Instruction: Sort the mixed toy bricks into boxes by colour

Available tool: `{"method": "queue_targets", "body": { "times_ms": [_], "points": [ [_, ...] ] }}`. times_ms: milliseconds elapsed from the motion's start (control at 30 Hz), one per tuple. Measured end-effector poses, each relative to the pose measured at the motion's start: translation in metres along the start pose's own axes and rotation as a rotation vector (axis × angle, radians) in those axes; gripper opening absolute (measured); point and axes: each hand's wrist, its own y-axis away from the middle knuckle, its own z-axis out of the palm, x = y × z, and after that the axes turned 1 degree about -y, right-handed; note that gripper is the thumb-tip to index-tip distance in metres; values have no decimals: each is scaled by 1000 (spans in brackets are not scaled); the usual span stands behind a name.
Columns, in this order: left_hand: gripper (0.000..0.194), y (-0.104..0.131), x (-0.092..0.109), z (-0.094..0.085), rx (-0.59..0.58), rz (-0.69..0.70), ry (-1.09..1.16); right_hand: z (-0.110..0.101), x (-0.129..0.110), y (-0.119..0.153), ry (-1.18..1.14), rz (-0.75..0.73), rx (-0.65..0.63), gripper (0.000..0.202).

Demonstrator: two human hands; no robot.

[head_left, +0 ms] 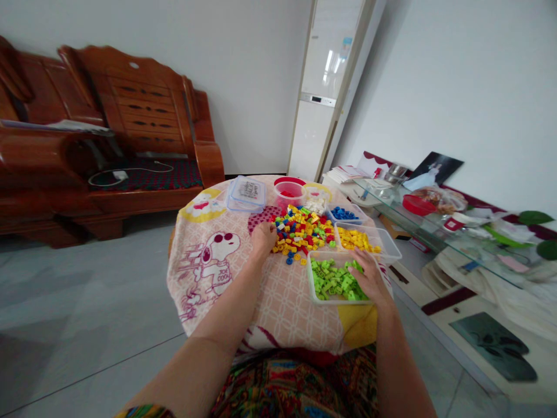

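A pile of small mixed bricks [304,227], yellow, red, blue, green and white, lies on the patterned tablecloth [278,296]. At the pile's left edge is my left hand [263,237], its fingers pinched together; whatever they hold is too small to make out. My right hand [368,273] is over the right side of a clear box of green bricks [333,278], its fingers apart. Just behind that hand, yellow bricks [357,239] fill part of another clear box. Blue bricks [343,213] sit in a third box, and white bricks [316,206] are heaped beside it.
A pink tub [289,193] with red bricks stands at the table's back, beside stacked clear lids [246,194]. To the right is a glass-topped stand [461,232] with clutter. A wooden bench [143,116] stands at the left, and a tall white cabinet [319,87] behind.
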Motion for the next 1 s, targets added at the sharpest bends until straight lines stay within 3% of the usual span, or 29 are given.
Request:
{"method": "queue_targets", "body": {
  "times_ms": [133,233,400,567,700,833,1000],
  "points": [
    [25,-2,-2,-4,30,-21,96,1,3,0,2,0,-1,53],
    [24,-1,-1,-4,98,44,186,1,3,0,0,4,-2,53],
    [20,15,18,4,139,431,344,1,3,-1,0,3,1,53],
    [18,51,51,19,-81,889,454,-1,4,-2,7,-4,-15,53],
    [18,72,64,29,-238,1086,463,-1,4,-1,14,1,-17,55],
    [18,71,62,34,-233,1084,457,-1,2,-1,14,3,-16,55],
    [18,44,44,34,15,781,400,-2,-3,0,3,13,-9,53]
  ]
}}
